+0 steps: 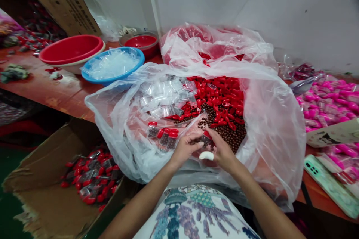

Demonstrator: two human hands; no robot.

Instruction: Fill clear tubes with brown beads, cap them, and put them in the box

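Observation:
My left hand (185, 150) and my right hand (223, 151) meet over an open plastic bag (269, 119), fingers closed on one small clear container (206, 140) with dark beads inside and a red cap at its top. A white cover sits on one finger of my right hand. Just left of my hands lie several filled containers (165, 140) with red caps. Brown beads (231, 134) are spread beyond my right hand, with loose red caps (224, 95) heaped on them. Clear empty containers (162, 95) are piled at the back left of the bag.
A cardboard box (42, 194) with capped containers stands low at the left. On the table are a blue basin (130, 71) of clear pieces, a red basin (73, 48) and another red bowl (143, 41). Pink items (328, 101) and a phone (331, 186) lie at the right.

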